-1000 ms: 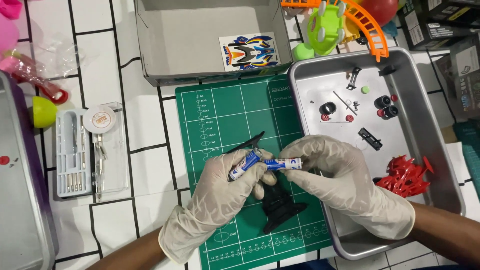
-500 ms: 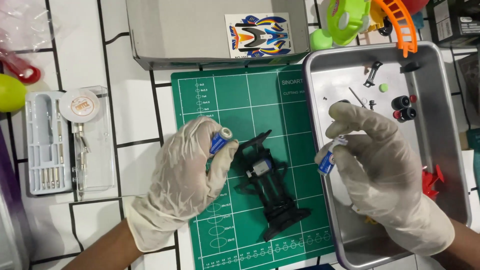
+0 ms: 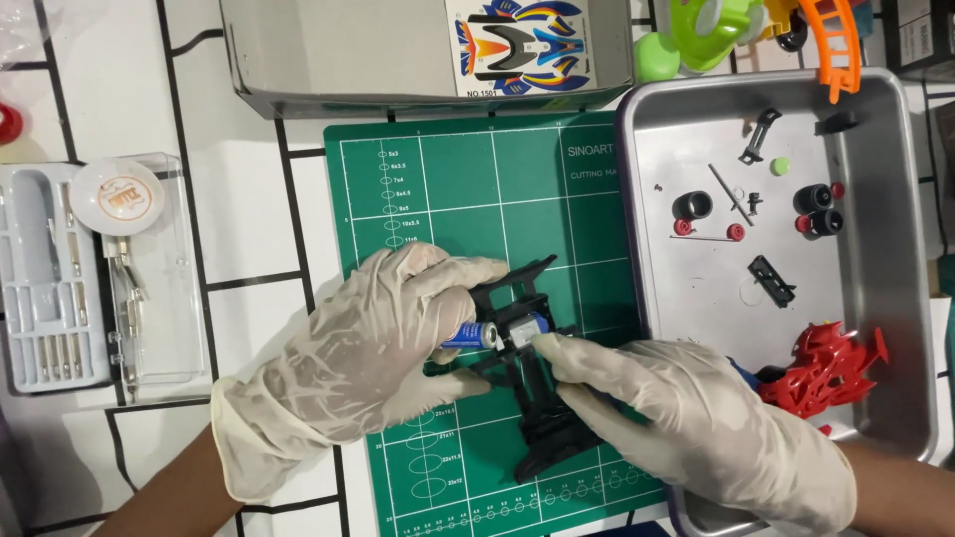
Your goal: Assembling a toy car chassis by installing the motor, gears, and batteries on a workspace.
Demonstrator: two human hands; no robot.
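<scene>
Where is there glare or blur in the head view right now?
Head view: sharp overall, lit evenly from above; soft glare on the metal tray floor and a sheen on the gloved left hand and right hand; the small blue cylinder between them stays crisp.

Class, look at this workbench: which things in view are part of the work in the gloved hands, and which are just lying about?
In hand:
left hand, holding a small blue and silver cylinder
right hand, on the black toy car chassis
green cutting mat beneath

Lying about:
metal tray with small wheels
red plastic part
clear tool case
grey box
</scene>
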